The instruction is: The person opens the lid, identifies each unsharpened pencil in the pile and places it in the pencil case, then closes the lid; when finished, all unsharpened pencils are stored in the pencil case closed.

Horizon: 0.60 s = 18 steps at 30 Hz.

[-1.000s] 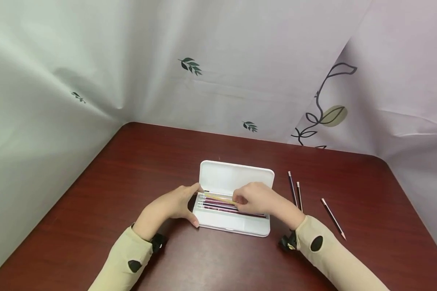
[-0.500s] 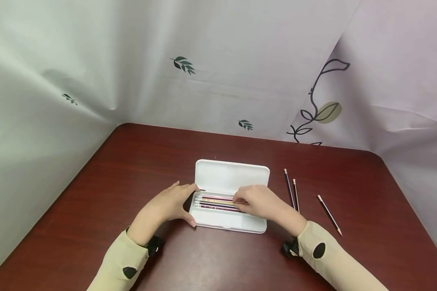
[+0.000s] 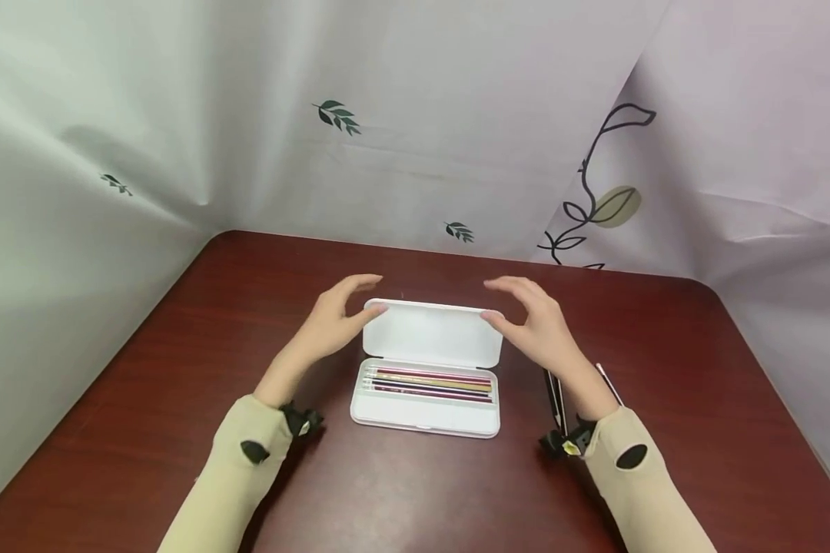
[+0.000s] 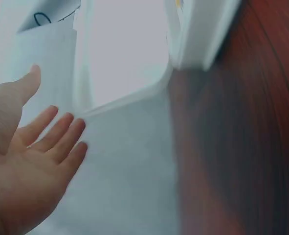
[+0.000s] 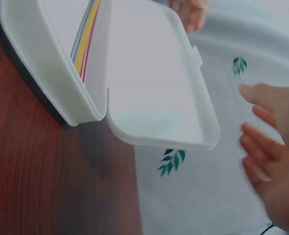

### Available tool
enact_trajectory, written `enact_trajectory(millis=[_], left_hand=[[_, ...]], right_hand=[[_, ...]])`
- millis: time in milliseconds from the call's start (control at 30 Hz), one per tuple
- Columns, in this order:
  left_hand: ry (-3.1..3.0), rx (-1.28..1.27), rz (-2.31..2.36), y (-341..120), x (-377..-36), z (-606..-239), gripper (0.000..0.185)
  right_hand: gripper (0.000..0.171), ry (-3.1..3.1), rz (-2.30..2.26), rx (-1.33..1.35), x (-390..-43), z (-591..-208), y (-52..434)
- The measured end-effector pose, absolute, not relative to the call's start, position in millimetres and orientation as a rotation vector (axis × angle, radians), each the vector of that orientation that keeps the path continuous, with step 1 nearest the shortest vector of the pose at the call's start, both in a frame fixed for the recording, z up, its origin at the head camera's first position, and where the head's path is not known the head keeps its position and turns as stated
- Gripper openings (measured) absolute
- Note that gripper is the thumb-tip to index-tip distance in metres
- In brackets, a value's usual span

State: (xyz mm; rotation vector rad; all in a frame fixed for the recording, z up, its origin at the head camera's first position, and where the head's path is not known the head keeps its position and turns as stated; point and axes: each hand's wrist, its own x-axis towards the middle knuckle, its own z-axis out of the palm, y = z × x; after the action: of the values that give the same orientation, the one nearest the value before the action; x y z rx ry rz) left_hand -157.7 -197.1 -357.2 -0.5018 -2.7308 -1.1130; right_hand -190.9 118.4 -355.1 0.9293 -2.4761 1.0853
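A white pencil case (image 3: 425, 420) lies open on the table, its lid (image 3: 432, 336) standing up at the back. Several pencils (image 3: 415, 389), mostly dark red and dark blue with a yellow one among them, lie side by side inside. Near the lid's upper left corner is my left hand (image 3: 333, 316), its fingers spread and holding nothing. My right hand (image 3: 536, 321) is by the upper right corner, thumb and fingers apart, nothing in it. In the right wrist view a gap shows between the right hand (image 5: 276, 147) and the lid (image 5: 156, 78).
Dark loose pencils (image 3: 553, 395) lie right of the case, partly covered by the right forearm. Another pencil (image 3: 607, 382) shows just past that arm. The reddish-brown table (image 3: 415, 491) meets a white curtain (image 3: 263, 153) with leaf prints behind.
My right hand has let go of the yellow pencil, which now lies among the others in the case. Both hands have risen from the case to the lid's upper corners.
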Motion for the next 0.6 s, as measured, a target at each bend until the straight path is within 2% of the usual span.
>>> enact_trajectory(millis=[67,133,367,500,600], left_hand=[[-2.809,-0.522,-1.214,-194,-167,-361,0.051],[-2.888,-0.548,-1.194,-190,-173,-363,0.049],[-2.852,-0.597,-0.964,-181,-166,-366,0.030],[-2.735,-0.783,-0.821,-177,-149,-366,0.021],[-2.726,-0.905,-0.708,-172,-132,-363,0.027]], right_hand=[[0.057,-2.609,1.139,0.921,-197,-357,120],[0.061,-2.749,1.192,0.945,-201,-361,122],[0.032,-2.843,1.355,1.041,-201,-371,124],[0.030,-2.793,1.346,1.125,-185,-370,125],[0.034,-2.778,1.316,1.210,-167,-371,128]])
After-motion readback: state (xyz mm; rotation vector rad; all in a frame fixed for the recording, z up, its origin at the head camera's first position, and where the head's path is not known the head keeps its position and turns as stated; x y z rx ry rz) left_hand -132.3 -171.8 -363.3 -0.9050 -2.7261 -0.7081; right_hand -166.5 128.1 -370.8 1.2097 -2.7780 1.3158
